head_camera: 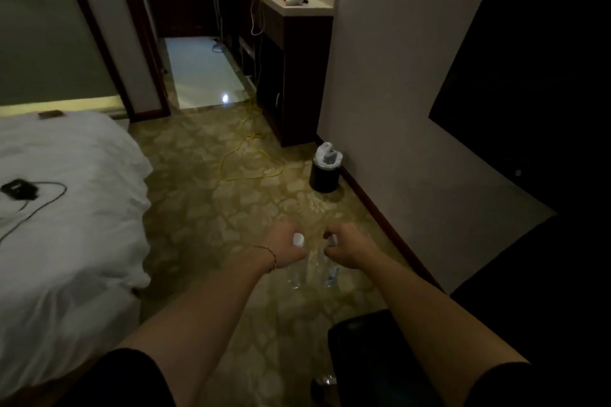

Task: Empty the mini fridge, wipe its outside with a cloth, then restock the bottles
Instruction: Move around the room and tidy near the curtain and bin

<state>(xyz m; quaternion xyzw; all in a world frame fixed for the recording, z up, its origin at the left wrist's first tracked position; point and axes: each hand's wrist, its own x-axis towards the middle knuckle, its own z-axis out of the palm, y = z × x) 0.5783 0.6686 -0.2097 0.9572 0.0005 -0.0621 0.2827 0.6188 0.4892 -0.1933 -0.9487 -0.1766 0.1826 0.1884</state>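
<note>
Both arms reach forward over the carpet (205, 208), each hand carrying 1 clear bottle by the neck. The left hand (286, 246) is clenched around the left bottle (296, 276) just under its white cap, and the right hand (344, 249) is closed the same way on the right bottle (330, 274). Both bottles hang straight down from the fists, near each other. Gripping at the neck lets each hand manage 1 bottle and keeps the bodies clear of the floor.

Taking the bin (325, 173) as landmark: the bottles are on the near side of it, well apart from it, and the dark cabinet (297, 76) stands beyond it along the same wall. The fridge is probably in that cabinet, but it is too dark to tell. Whether the bottles are coming out or going back cannot be told either.
</note>
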